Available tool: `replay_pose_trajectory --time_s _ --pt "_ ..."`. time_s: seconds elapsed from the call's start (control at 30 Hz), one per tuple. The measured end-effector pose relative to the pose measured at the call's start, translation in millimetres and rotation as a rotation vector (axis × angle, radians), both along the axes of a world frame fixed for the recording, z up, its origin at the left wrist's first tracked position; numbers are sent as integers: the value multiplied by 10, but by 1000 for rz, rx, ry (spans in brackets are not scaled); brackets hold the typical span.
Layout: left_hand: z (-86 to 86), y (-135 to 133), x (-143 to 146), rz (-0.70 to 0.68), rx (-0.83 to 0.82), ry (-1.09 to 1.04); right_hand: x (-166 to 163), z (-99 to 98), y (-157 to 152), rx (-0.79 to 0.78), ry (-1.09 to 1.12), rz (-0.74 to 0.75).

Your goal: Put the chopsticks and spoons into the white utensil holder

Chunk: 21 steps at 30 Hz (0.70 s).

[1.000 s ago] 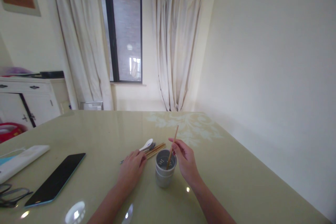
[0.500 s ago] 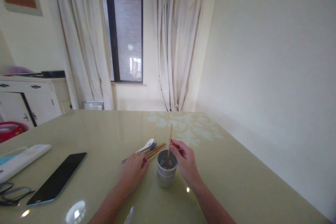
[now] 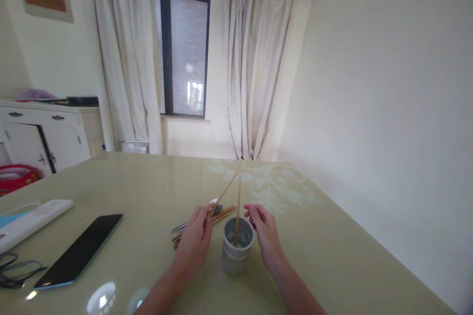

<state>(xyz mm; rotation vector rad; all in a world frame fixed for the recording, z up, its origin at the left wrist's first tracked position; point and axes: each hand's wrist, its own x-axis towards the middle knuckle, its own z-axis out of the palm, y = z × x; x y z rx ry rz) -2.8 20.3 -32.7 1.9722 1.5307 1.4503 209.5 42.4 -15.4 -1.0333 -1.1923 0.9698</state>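
Observation:
A grey utensil holder (image 3: 236,257) with small drain holes in its floor stands upright in front of me. One wooden chopstick (image 3: 238,206) leans inside it, its upper end above the rim. My left hand (image 3: 195,236), left of the holder, is closed on another chopstick (image 3: 224,192), which slants up to the right. Beneath and beside that hand lies a bundle of chopsticks (image 3: 223,214), with spoons (image 3: 218,207) partly hidden behind it. My right hand (image 3: 263,226) is just right of the holder's rim, fingers loosely curled and apart, holding nothing.
A dark phone (image 3: 79,251) lies on the glossy table (image 3: 332,266) at the left. Beyond it are a white power strip (image 3: 40,221) and eyeglasses (image 3: 18,270). The table's right edge runs along a pale wall (image 3: 388,108).
My right hand has let go of the chopstick, which now leans in the holder, and has drawn slightly right. My left hand has picked up a chopstick from the bundle.

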Motion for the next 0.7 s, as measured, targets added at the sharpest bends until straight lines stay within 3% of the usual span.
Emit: replay_pose_trajectory --time_s 0.2,0.4,0.7 --pt "95 -77 31 41 237 -137 -2 156 -159 231 -105 -155" --pt "178 -258 161 -45 539 -41 -69 259 -364 462 -220 -80" --pt "210 -322 208 -120 606 19 -110 269 -432 415 -107 44"
